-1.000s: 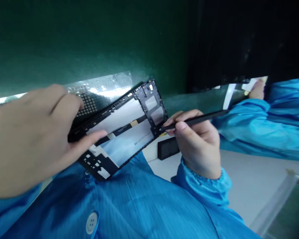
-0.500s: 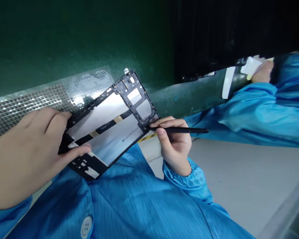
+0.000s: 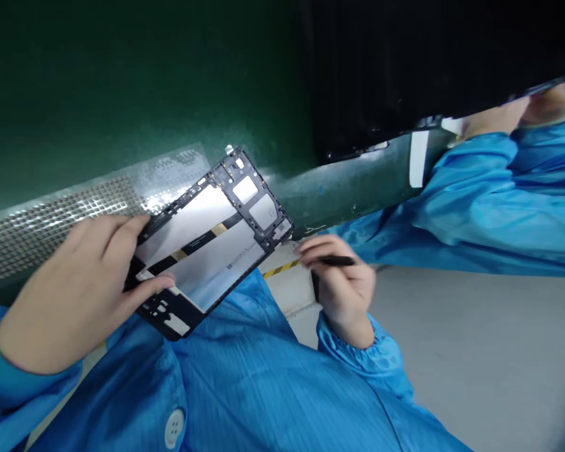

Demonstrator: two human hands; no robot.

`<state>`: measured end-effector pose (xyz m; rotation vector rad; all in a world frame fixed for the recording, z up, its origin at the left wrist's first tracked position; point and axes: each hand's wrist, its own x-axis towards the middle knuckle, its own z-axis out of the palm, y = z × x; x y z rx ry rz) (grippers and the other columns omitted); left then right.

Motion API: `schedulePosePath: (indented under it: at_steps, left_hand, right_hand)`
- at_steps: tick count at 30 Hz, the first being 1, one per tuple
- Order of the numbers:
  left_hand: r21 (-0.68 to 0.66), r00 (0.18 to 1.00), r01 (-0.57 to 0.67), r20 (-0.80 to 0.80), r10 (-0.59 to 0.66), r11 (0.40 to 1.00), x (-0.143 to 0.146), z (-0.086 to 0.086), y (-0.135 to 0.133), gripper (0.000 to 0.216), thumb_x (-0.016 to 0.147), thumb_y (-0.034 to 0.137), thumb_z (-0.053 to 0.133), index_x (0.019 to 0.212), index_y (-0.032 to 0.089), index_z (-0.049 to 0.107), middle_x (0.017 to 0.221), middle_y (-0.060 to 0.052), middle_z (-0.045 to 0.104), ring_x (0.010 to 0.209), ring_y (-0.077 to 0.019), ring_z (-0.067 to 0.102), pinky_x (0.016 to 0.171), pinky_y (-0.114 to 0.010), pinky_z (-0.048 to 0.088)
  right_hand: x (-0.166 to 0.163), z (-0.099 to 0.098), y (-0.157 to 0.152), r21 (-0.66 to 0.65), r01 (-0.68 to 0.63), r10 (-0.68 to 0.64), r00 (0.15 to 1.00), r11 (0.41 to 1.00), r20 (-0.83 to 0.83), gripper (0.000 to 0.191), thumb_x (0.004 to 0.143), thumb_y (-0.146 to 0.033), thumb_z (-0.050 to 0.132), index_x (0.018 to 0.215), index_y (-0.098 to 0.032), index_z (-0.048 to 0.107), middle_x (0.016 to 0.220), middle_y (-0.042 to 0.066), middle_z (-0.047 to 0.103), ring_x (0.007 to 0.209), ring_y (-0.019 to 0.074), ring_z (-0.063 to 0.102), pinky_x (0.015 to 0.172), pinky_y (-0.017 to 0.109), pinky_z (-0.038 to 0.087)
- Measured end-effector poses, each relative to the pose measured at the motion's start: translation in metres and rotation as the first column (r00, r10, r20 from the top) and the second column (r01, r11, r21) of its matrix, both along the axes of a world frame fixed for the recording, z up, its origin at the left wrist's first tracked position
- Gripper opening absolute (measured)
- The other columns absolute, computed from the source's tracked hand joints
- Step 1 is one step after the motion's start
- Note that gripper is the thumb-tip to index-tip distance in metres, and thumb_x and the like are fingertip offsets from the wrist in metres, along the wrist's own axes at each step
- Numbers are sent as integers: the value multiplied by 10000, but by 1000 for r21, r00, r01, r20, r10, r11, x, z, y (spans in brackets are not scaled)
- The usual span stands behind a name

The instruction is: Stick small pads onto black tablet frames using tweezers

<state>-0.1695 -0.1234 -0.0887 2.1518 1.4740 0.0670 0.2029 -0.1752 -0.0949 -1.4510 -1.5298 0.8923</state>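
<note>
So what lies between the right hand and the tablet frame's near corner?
In the head view, only a narrow gap: right hand, holding a black stylus, sits just off the tablet frame; yellow-black striped tape shows beneath.

left hand (image 3: pixel 75 295) holds tablet frame (image 3: pixel 211 238)

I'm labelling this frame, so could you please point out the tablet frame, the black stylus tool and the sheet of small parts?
tablet frame (image 3: pixel 207 251), head view, on its silver centre panel.
black stylus tool (image 3: pixel 336 260), head view, on its shaft.
sheet of small parts (image 3: pixel 51 216), head view, on its gridded middle.
</note>
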Motion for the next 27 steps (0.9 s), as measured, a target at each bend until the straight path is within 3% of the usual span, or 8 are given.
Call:
schedulePosePath:
  at_steps: [2,4,7,10,12,17,21,27]
  left_hand:
    - [-18,997,16,81,-15,1000,11,7,-7,946,1033,810,500,1635,79,513,1449,-232,624,1417,-469,560,1254,-681,477]
    - [-90,960,-73,265,94,993,23,13,-16,777,1001,654,691,1580,152,570,1412,-202,644,1391,-454,591,1230,-679,513]
    - [-52,918,-118,376,129,992,39,20,-25,703,1001,544,727,1606,263,503,1437,-157,631,1315,-345,685,1126,-538,640]
    - [-16,867,-160,476,148,987,40,32,-14,681,1030,551,694,1610,314,428,1515,-138,601,1409,-291,672,1192,-477,635]
    - [-57,821,-199,535,198,978,28,40,1,702,1038,603,667,1611,305,391,1546,-148,600,1408,-281,689,1178,-458,653]
    - [-278,748,-239,559,359,931,-32,42,32,636,1023,637,681,1533,275,564,1451,-112,721,1141,-237,806,938,-341,725]
    - [-381,750,-228,518,411,896,-67,23,43,582,845,633,882,1292,275,779,1395,-65,767,1209,-269,775,1047,-347,700]
    - [-455,766,-239,455,455,858,-78,4,47,621,824,608,899,1323,269,754,1434,-44,742,1160,-239,762,980,-351,713]
  right_hand:
    - [-14,-1,-18,-164,-199,202,979,966,5,95,980,-159,733,982,-231,794,851,2,796,714,166,754,628,274,597]
    - [-34,-5,-36,-196,-271,268,963,943,-42,294,960,-218,821,1245,-245,755,881,-8,825,601,139,724,518,226,574]
    - [-62,-13,-45,-130,-40,17,984,991,-177,473,1043,-266,758,1493,-293,616,1171,63,858,821,162,823,633,238,676]
    - [-79,-6,-25,-104,160,-186,918,982,-349,398,1068,-296,732,1461,-318,674,1382,71,829,1178,194,834,911,276,721]
    - [-87,9,-6,-104,135,-166,892,985,-421,393,1072,-346,735,1462,-345,687,1417,50,823,1218,191,821,972,272,705]
    - [-86,31,24,-194,-167,106,951,967,-289,301,1010,-442,809,1267,-285,821,1007,29,820,842,172,738,730,261,634]
    - [-68,21,28,-166,-43,0,968,985,-250,455,1076,-538,648,811,-208,815,809,46,694,780,187,656,667,299,545]
    - [-77,15,27,-118,122,-152,944,986,-292,263,1096,-476,688,1153,-274,846,914,20,759,667,127,633,621,279,560]
